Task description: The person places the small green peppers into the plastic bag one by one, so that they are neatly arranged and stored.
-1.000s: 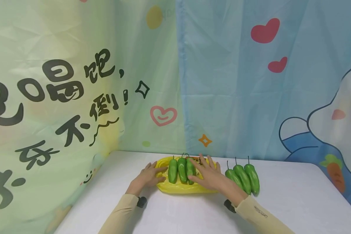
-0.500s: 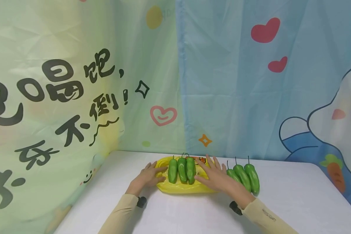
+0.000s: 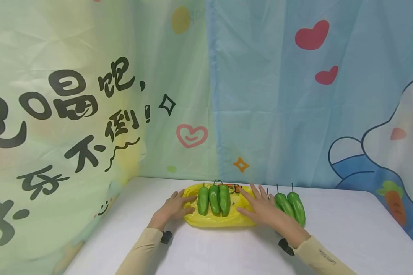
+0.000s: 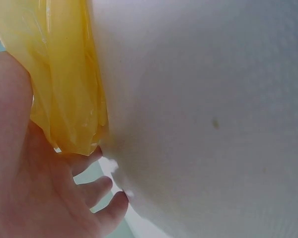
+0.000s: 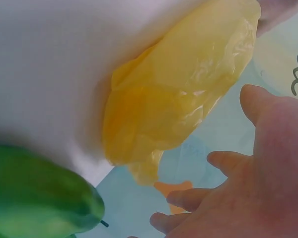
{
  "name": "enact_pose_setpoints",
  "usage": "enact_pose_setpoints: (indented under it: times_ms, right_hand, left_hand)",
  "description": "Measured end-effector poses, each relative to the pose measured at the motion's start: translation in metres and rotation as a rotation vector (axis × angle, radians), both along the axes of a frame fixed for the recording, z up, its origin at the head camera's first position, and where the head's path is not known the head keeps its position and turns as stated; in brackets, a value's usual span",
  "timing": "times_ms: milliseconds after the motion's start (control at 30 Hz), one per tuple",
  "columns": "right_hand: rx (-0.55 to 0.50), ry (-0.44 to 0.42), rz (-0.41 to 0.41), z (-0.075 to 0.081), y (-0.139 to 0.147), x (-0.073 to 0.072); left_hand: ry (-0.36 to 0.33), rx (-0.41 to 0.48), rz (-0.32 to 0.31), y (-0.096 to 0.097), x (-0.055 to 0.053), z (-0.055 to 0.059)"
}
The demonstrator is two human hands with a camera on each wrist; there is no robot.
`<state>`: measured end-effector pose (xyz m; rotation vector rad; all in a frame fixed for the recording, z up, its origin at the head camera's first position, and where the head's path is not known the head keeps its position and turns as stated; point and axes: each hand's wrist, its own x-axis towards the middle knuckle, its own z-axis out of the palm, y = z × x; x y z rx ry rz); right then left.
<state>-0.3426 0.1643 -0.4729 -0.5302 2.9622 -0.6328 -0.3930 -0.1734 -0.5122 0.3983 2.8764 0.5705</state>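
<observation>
A yellow plastic bag [image 3: 220, 222] lies flat across the back of the white table. Side by side on its left half are three green peppers [image 3: 214, 199], stems pointing away. My left hand [image 3: 172, 208] rests at the bag's left end, fingers spread, with thumb and forefinger over its edge. In the left wrist view the yellow plastic [image 4: 69, 84] passes between thumb and fingers. Over the bag's right end is my right hand [image 3: 263, 210], fingers spread and holding nothing. The right wrist view shows it apart from the yellow plastic [image 5: 159, 94].
Right of the bag lies a second group of green peppers [image 3: 297, 208], partly hidden behind my right hand. One pepper [image 5: 39, 191] looks large in the right wrist view. A printed curtain [image 3: 251, 95] hangs right behind the table [image 3: 347, 233].
My right hand has moved right, off the rightmost pepper on the bag and toward the bag's right end. My left hand and the peppers have stayed in place.
</observation>
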Motion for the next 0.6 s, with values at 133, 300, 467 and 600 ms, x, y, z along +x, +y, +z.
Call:
enact_pose_setpoints:
  times_ms: [133, 300, 467, 600]
  right_hand:
    - [-0.008, -0.017, -0.011, 0.002, 0.003, 0.002]
    - [-0.015, -0.016, -0.023, 0.004, 0.009, 0.004]
    - [-0.025, -0.007, -0.027, 0.003, 0.019, 0.009]
    - [-0.032, -0.003, -0.025, 0.002, 0.025, 0.010]
  left_hand:
    - [0.007, 0.004, -0.003, 0.000, -0.001, 0.000]
    - [0.017, 0.007, -0.002, -0.001, -0.002, 0.001]
    - [0.002, 0.023, -0.017, 0.000, 0.000, 0.001]
    - [0.007, 0.009, -0.013, -0.001, 0.000, 0.001]
